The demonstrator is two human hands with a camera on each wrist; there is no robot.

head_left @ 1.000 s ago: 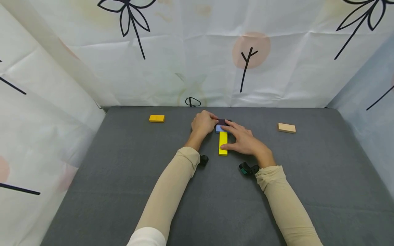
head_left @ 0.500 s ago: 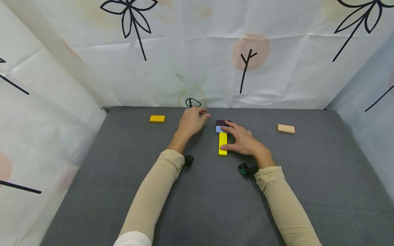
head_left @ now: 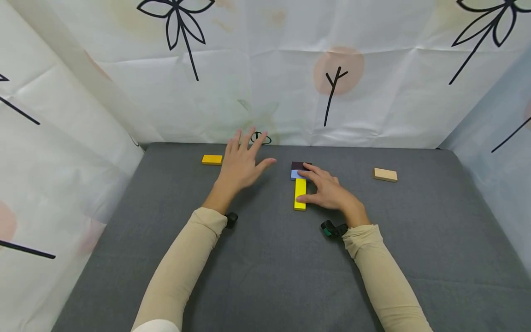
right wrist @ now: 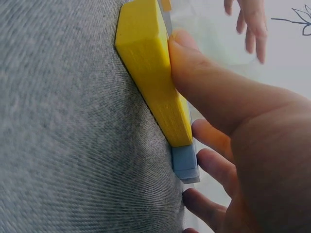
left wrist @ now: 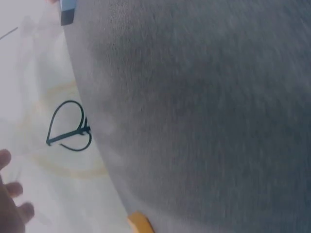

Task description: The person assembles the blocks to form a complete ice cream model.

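Thumb (right wrist: 201, 70) on the yellow block (head_left: 300, 188), the right hand (head_left: 329, 191) spreads loosely over the blue block (head_left: 295, 174) and dark block (head_left: 299, 166), the left hand (head_left: 239, 168) splayed near the orange block (head_left: 212, 160).

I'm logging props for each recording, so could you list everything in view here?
yellow block: 1, bright yellow, mid-table, nearest the person of three grouped blocks
blue block: 1, light blue, just beyond the yellow one
dark block: 1, nearly black, just beyond the blue
orange block: 1, yellow-orange, far left of table
wooden block: 1, tan, far right
table: 1, grey, below everything
backdrop: white with printed plants, behind and at both sides
wrist devices: 2, black, one per wrist
sleeves: beige, both forearms
left hand: 1, bare, fingers spread, beside the orange block
right hand: 1, bare, at the grouped blocks
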